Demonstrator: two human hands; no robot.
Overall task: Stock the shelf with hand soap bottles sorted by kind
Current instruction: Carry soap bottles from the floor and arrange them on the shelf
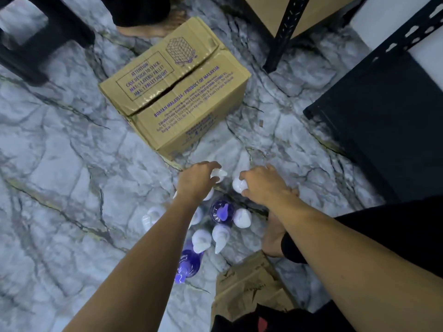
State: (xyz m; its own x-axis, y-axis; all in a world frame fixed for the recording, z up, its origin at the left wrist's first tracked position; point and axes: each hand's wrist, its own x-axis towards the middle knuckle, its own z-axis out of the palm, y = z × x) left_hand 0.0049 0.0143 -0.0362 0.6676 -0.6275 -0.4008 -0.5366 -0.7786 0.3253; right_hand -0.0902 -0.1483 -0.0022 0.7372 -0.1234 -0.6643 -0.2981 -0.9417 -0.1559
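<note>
From the head camera I saw my left hand [200, 179] curled around one white soap bottle [219, 175] and my right hand [262, 185] around another [239, 185], probably pulling matching kinds from the floor cluster. The cardboard box [175, 92] stood closed, contents hidden; the black shelf [383, 121] waited alongside.

Matt cardboard box [177, 92], glossy marble floor [60, 152]

A closed cardboard box [177, 92] with purple print sits on the grey marble-patterned floor [60, 164]. A second, crumpled cardboard piece [247, 283] lies nearer the person. A dark stool [36, 37] stands at the far left. Behind the box, someone else's bare foot [143, 29] rests on the floor.
</note>
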